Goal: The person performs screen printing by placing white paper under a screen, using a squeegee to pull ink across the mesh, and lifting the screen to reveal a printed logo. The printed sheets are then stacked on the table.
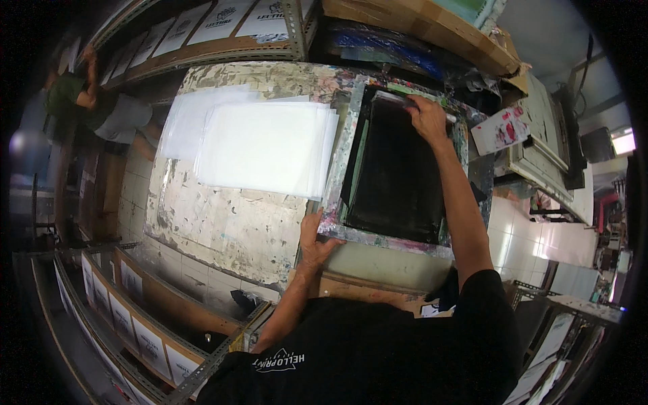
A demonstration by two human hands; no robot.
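A screen-printing frame with paint-smeared rails lies in front of me, its mesh covered in black ink. At its far end my right hand is closed round a squeegee, which lies across the inked mesh. My left hand grips the near left corner of the frame, fingers on the rail. Left of the frame, a loose stack of white sheets rests on a paint-flaked table. The squeegee's blade edge is hidden.
Metal racks with printed white sheets stand at the far left and near left. A cardboard box sits beyond the frame. Another person stands at the left. A red-stained card lies right of the frame.
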